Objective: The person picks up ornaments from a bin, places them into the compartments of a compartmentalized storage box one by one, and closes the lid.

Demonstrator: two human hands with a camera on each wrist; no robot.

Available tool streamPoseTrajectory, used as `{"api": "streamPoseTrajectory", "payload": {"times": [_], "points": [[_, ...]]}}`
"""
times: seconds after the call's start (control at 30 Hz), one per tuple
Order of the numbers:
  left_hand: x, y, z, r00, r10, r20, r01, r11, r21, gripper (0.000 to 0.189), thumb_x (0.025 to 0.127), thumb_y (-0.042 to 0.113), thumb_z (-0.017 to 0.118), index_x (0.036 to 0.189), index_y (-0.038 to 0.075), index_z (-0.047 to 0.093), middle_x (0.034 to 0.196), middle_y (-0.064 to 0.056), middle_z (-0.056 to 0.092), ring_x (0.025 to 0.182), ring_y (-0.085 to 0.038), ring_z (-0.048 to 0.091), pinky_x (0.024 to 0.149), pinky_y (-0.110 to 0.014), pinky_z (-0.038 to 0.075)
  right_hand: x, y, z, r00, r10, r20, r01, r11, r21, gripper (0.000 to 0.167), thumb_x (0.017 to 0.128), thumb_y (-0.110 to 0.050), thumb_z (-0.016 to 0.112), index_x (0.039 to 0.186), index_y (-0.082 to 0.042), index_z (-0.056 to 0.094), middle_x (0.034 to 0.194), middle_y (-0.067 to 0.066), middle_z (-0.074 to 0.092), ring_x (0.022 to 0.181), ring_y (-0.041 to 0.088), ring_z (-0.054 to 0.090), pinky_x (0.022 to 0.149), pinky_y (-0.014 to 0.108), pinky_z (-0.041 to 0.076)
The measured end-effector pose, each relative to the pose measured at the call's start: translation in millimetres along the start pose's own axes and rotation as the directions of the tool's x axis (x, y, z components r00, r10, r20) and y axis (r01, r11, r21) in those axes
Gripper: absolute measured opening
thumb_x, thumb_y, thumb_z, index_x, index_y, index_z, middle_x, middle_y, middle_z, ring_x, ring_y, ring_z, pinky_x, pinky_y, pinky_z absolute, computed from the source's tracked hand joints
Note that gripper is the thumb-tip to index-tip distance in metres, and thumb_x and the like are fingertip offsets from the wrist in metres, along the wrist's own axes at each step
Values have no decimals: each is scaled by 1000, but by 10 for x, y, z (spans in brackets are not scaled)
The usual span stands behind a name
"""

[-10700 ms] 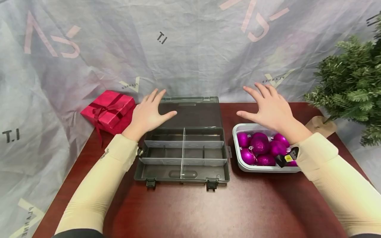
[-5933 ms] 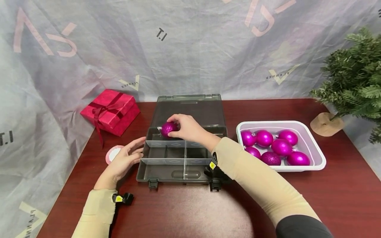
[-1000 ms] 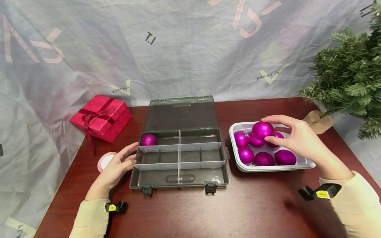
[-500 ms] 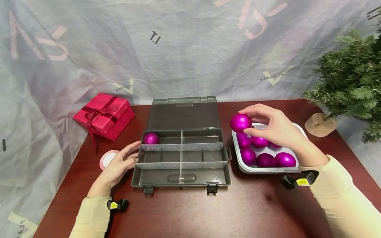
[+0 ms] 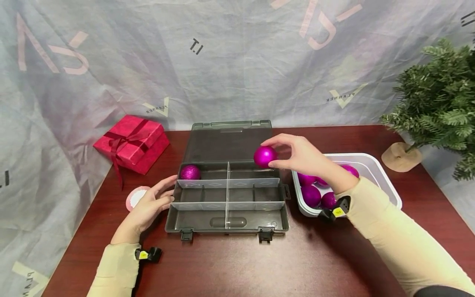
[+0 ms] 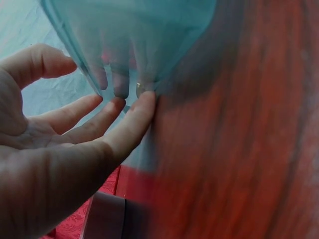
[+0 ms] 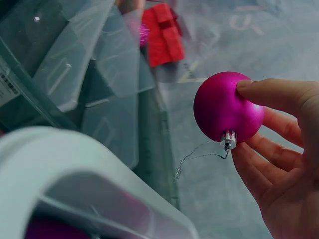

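Note:
My right hand (image 5: 302,154) pinches a smooth magenta Christmas bauble (image 5: 265,156) between thumb and fingers, above the back right compartment of a clear grey organizer box (image 5: 208,216). In the right wrist view the bauble's silver cap and thin string loop (image 7: 187,162) hang downward. A glittery bauble (image 5: 190,173) sits in the back left compartment. My left hand (image 5: 146,210) rests its fingertips against the box's left wall, fingers loosely extended; the left wrist view shows the fingertips (image 6: 144,102) at the translucent wall (image 6: 144,30).
A white tub (image 5: 386,187) of several magenta baubles stands right of the box, partly hidden by my right forearm. A red gift box (image 5: 131,140) lies back left, a pink and white round item (image 5: 135,196) beside my left hand. A small artificial tree (image 5: 438,99) stands at right.
My right hand has lifted the smooth bauble out of the tub and carried it left, over the back right of the organizer. The left hand has stayed at the box's side.

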State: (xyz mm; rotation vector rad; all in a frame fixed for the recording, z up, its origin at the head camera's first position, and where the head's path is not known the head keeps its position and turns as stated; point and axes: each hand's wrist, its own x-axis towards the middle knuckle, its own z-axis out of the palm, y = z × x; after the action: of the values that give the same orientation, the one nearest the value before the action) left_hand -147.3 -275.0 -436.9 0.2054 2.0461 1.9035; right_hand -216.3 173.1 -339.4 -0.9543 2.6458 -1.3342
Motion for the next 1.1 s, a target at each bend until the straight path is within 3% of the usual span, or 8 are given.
{"api": "streamPoseTrajectory", "payload": {"times": [0.27, 0.5, 0.67, 0.87, 1.1], "points": [[22, -29, -22, 1000, -7, 2, 7, 1000, 14, 65, 100, 1, 51, 160, 2, 25, 158, -22, 28, 131, -23, 43, 92, -26, 49, 177, 115, 224, 993, 79, 82, -82, 996, 27, 46, 81, -10, 87, 124, -9, 71, 113, 8, 73, 105, 22, 69, 90, 41, 56], [19, -31, -21, 1000, -1, 3, 1, 1000, 15, 65, 100, 1, 51, 159, 1, 25, 158, -22, 28, 130, -19, 45, 92, -26, 49, 259, 163, 357, 979, 157, 132, -162, 986, 25, 42, 81, -7, 86, 120, -6, 71, 116, 10, 72, 103, 25, 71, 86, 35, 57], [29, -33, -12, 1000, 1, 2, -1, 1000, 5, 64, 99, -1, 50, 159, 1, 26, 157, -21, 30, 130, -20, 46, 91, -26, 50, 281, 171, 404, 972, 173, 160, -178, 984, 19, 42, 81, -5, 84, 121, -4, 70, 117, 12, 71, 106, 26, 70, 87, 34, 56], [25, -18, -5, 1000, -1, 0, 1, 1000, 6, 64, 99, -1, 50, 159, 0, 26, 157, -21, 30, 130, -20, 46, 91, -26, 50, 278, 208, 465, 966, 192, 175, -185, 981, -52, 42, 81, -7, 85, 120, -6, 70, 113, 13, 72, 98, 25, 72, 88, 38, 56], [8, -6, 1, 1000, 0, 3, 0, 1000, 8, 65, 99, -1, 51, 159, 0, 26, 159, -22, 27, 129, -19, 45, 92, -26, 50, 250, 237, 552, 976, 169, 139, -158, 983, -90, 43, 76, -4, 88, 116, -5, 72, 108, 11, 72, 99, 24, 70, 84, 36, 57]]}}
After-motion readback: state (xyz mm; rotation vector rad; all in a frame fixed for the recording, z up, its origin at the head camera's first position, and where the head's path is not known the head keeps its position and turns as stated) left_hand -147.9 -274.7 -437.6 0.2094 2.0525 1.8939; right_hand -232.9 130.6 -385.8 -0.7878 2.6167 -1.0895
